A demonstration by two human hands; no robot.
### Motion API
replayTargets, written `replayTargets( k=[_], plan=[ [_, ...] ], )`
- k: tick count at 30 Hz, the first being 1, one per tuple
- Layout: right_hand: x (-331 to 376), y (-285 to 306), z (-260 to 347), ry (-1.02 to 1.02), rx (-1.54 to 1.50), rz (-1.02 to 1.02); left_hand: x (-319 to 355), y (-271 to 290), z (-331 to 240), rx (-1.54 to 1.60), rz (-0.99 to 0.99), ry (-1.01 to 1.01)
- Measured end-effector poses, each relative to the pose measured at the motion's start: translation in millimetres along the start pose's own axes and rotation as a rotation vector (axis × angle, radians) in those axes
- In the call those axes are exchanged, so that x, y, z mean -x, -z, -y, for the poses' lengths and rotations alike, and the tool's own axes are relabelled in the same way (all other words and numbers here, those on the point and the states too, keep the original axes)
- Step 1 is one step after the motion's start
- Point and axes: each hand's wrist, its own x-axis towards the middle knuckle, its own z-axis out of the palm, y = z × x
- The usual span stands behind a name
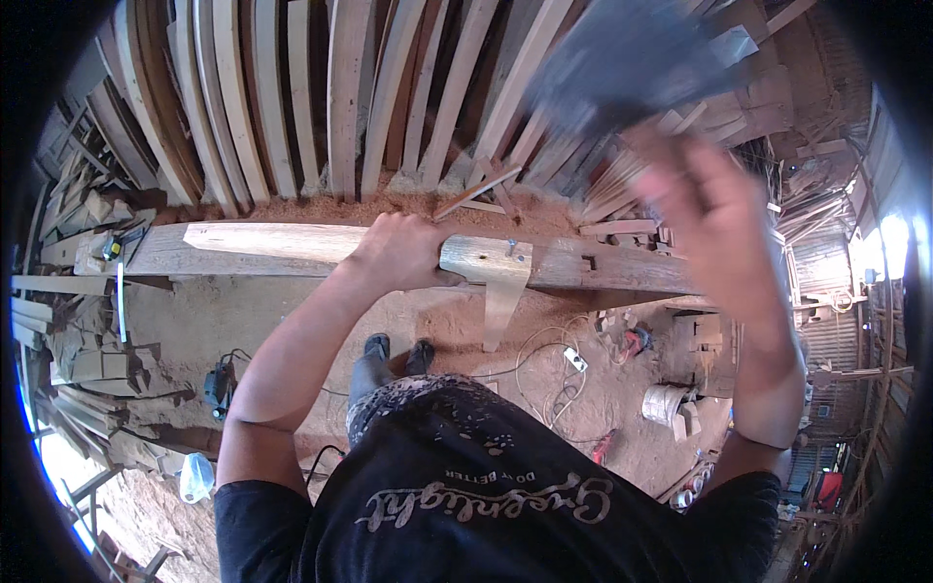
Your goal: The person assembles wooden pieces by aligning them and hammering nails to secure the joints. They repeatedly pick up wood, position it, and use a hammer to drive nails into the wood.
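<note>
My left hand (400, 255) is closed over a pale, tapered timber piece (282, 241), which lies along a long, weathered wooden beam (573, 264). The right end of the timber piece emerges beyond my fingers, near a small bluish metal fitting (515, 250). Below that end a pale wedge-shaped board (502, 309) hangs down from the beam. Raised at the upper right, my right hand (709, 199) is smeared by motion. Its fingers wrap round the grip of a dark, broad-headed tool (627, 68), too blurred to tell its exact kind.
Many long planks (345, 97) lean in a row behind the beam. A tape measure (113, 249) rests at the beam's left end. On the dusty floor lie a power tool (220, 387), a white socket block (574, 360) with looping cable, a red tool (637, 340) and a white bucket (669, 403).
</note>
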Motion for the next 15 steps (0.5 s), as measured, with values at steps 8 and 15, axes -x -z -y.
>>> replayTargets(
  k=[8, 15],
  plan=[
    [2, 4, -34, 0.125, -0.144, -0.353, -6, -1, 4, 0.005, 0.052, -0.007],
    [-8, -53, -10, 0.024, 0.170, 0.397, -18, 4, -7, 0.003, -0.061, -0.109]
  ],
)
